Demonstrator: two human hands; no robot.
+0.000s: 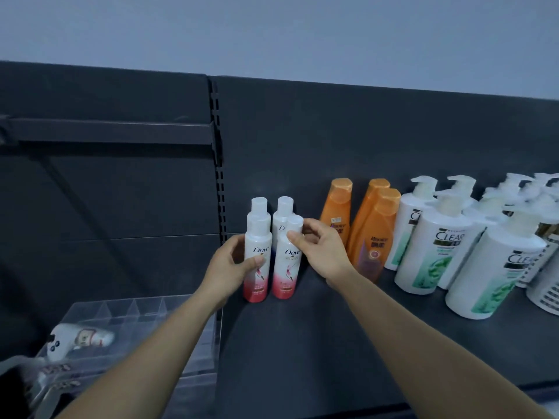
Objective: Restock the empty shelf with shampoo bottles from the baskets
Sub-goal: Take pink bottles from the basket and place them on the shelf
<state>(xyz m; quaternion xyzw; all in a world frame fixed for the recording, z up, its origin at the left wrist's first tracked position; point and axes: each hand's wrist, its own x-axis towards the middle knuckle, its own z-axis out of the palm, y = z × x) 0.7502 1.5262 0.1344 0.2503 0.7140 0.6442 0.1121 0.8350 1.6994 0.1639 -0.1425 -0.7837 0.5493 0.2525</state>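
Dark shelf point(302, 343) | left hand point(230, 264) curled round left Dove point(255, 285), right hand point(320, 252) pinching right Dove point(284, 273) at its neck | risk: I'd say pushing back topples rear Doves point(259, 207).

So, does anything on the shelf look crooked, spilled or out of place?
Nothing spilled or damaged. The left hand and right hand hold upright Dove bottles. Only what looks like a white toy, lying in the clear box at left, is no shampoo.
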